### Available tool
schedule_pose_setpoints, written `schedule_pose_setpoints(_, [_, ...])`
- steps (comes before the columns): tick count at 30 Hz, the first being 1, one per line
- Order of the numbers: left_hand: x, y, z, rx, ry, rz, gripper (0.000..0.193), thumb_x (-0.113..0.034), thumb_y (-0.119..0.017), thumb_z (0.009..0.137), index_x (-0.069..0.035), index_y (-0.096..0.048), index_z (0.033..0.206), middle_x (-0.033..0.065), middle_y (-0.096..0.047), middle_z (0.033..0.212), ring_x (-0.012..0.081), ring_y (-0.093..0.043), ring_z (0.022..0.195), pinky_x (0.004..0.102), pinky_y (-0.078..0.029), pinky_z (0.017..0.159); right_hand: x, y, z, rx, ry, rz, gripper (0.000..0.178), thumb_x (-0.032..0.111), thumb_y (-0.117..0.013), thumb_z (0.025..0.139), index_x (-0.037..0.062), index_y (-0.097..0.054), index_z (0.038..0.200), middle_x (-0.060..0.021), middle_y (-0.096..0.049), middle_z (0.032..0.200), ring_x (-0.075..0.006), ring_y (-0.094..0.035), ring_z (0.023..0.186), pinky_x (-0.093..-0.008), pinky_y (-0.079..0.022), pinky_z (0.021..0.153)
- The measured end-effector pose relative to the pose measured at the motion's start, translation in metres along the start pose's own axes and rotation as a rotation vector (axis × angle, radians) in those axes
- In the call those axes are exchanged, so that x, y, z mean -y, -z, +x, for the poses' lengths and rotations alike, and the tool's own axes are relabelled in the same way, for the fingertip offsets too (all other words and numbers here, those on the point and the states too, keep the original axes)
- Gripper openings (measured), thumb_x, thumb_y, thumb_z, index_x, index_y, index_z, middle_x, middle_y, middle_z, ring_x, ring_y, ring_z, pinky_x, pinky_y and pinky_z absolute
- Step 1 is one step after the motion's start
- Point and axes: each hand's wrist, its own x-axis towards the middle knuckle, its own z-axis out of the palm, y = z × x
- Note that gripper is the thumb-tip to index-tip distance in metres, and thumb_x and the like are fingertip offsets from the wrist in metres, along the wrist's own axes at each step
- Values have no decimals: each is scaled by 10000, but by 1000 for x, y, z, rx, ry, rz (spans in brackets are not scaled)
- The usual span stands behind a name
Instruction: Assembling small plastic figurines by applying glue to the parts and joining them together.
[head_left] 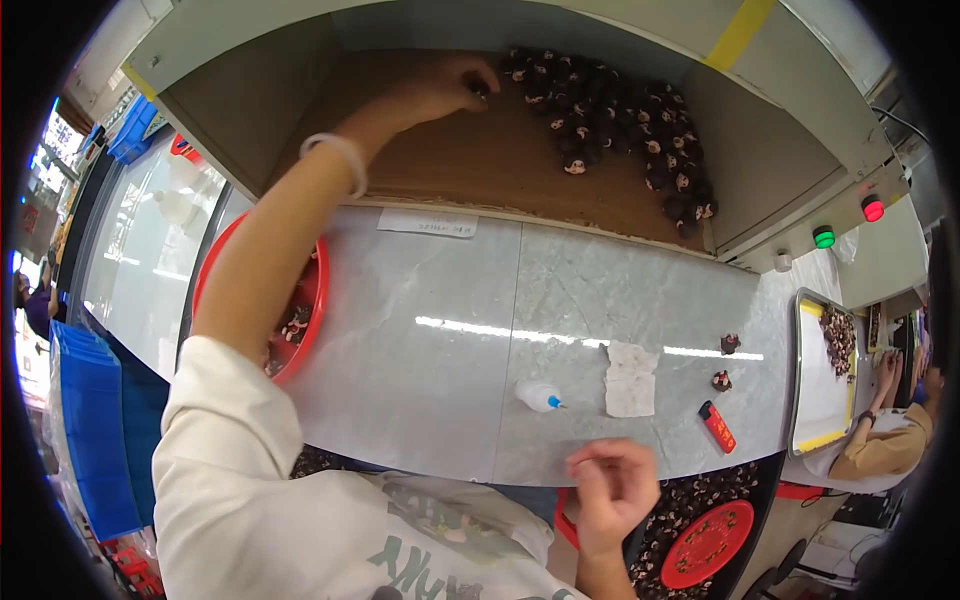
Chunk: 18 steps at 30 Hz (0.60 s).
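Left hand [455,82] is stretched far forward over the brown board [470,160] inside the open grey box at the back edge of the worktop, its fingers pinched together on 1 small dark piece [481,93], just left of a heap of the same dark pieces [620,115]. That heap runs from the back middle of the board down to its right front corner; the pieces are too many and too crowded to count. A pale bangle [338,152] circles the left wrist, and the forearm crosses above 1 red bowl [312,300] that sits at the left edge of the grey worktop [450,330] with more dark pieces in it. 1 white paper slip [428,222] lies at the back edge of the worktop, just before the board.

Near the front edge, toward the middle, 1 small white squeeze bottle [538,396] lies on its side with its blue tip pointing right. Just right of it lies 1 folded white tissue [631,379]. Right hand [610,485] hangs at the front edge of the worktop, fingers curled together; whether it grips anything I cannot tell. Right of the tissue sit 2 single dark pieces [726,362], 1 behind the other, and 1 red lighter [716,426] lies near the front right corner. Below that corner 1 red round lid [708,544] rests among more dark pieces. At the far right, 1 metal tray [822,380] holds another pile, with a co-worker's hand [886,368] beside it.
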Motion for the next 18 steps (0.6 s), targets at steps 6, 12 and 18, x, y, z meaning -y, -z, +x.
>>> schedule_pose_setpoints(6, [-99,16,-135,108,168,-500,233,-106,-662,727,-39,-503,883,43,-579,914,114,-532,849,246,-425,752,11,-21,27,-51,150,-153,339,-57,-558,692,-18,-478,1020,-98,-555,942,-174,-518,848,-271,-407,766])
schedule_pose_setpoints(12, [-139,-19,-247,132,61,-516,229,-146,-720,682,-11,-629,842,118,-595,879,174,-566,849,270,-449,741,8,-35,38,227,170,-394,409,-22,-599,694,-7,-499,1091,-86,-581,997,-171,-519,930,-273,-381,840])
schedule_pose_setpoints(18, [-145,-82,-284,-9,315,-1321,269,-148,-691,718,-4,-600,927,181,-579,953,252,-578,840,298,-469,662,13,-30,25,251,-128,59,436,193,-638,784,-67,-488,1100,-83,-576,875,-162,-557,816,-276,-431,746])
